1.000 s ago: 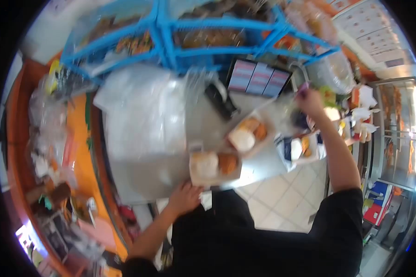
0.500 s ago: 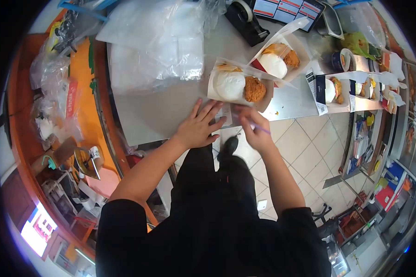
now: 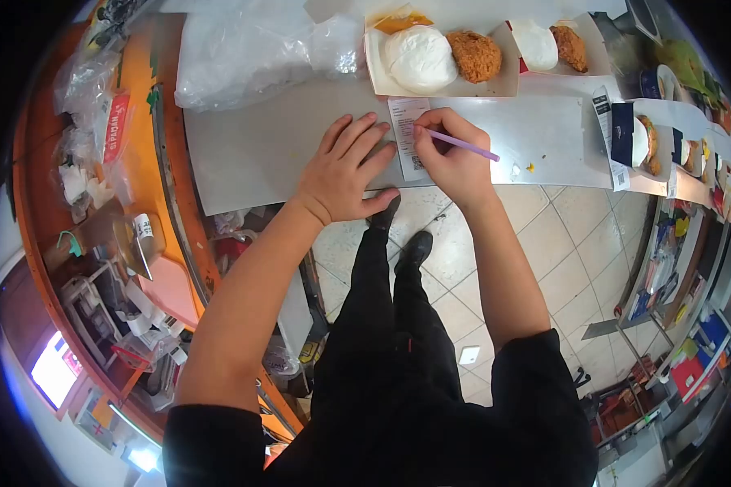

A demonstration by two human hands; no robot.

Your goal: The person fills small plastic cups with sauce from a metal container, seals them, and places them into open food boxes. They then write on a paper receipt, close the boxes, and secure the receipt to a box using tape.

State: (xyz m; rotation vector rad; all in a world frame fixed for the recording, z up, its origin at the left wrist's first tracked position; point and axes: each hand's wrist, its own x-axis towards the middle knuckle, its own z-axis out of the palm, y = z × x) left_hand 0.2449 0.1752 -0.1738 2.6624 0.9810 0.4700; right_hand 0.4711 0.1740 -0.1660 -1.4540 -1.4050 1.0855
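Note:
My right hand (image 3: 456, 158) grips a purple pen (image 3: 469, 146), its tip down on a printed receipt (image 3: 408, 122) with a code at its lower end. My left hand (image 3: 345, 169) lies flat on the metal counter, fingers spread, fingertips beside the receipt's left edge. Just beyond the receipt stands an open paper box (image 3: 444, 89) holding a white mound of rice (image 3: 420, 59) and a piece of fried chicken (image 3: 474, 56). To its right, a second box (image 3: 597, 63) holds similar rice and chicken.
Clear plastic bags (image 3: 260, 57) cover the counter's back left. More filled food boxes, with another receipt (image 3: 609, 134) in front, line the right side. An orange ledge (image 3: 138, 89) borders the left. Below the counter's front edge lies a tiled floor (image 3: 536, 235).
The view has shifted, bringing the counter and boxes higher in frame. My right hand has turned, so the pen and receipt show more plainly. My left hand stays flat on the counter.

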